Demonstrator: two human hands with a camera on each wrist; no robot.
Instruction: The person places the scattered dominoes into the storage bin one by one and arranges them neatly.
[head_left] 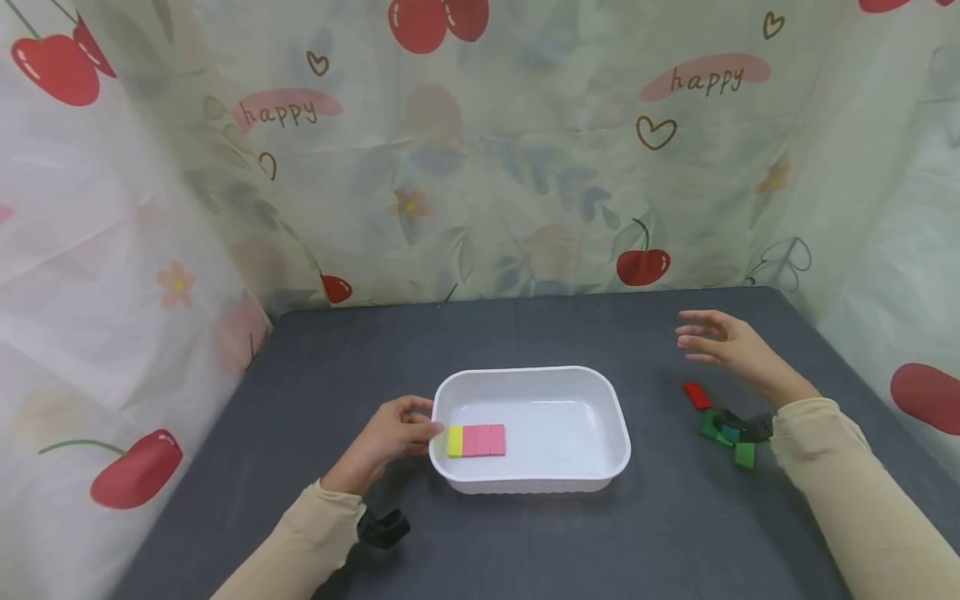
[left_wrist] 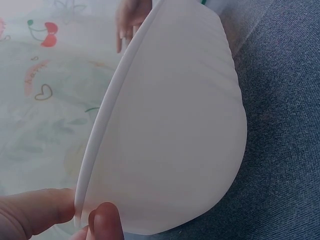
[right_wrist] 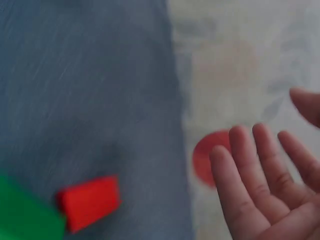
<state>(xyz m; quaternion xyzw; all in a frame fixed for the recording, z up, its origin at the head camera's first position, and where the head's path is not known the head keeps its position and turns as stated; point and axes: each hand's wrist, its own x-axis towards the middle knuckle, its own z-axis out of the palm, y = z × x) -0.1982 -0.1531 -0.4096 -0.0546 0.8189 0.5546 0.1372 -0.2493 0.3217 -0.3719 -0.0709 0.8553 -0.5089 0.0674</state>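
A white plastic tray (head_left: 570, 437) stands on the dark table. Inside it, at the left end, a yellow block (head_left: 455, 442) and several pink blocks (head_left: 483, 440) lie in a row. My left hand (head_left: 390, 435) holds the tray's left rim; the left wrist view shows thumb and fingers pinching the edge of its wall (left_wrist: 170, 125). Over the right side of the table hovers my right hand (head_left: 727, 343), fingers spread and holding nothing. Below it lie a red block (head_left: 697, 395), green blocks (head_left: 745, 455) and a teal block (head_left: 730, 433), partly hidden by the wrist strap.
A dark cloth (head_left: 525, 542) covers the table. Behind it and at both sides hangs a pale curtain (head_left: 510, 167) printed with cherries, hearts and flowers. Black straps (head_left: 384, 529) sit at both wrists. In the right wrist view, the table's edge meets the curtain.
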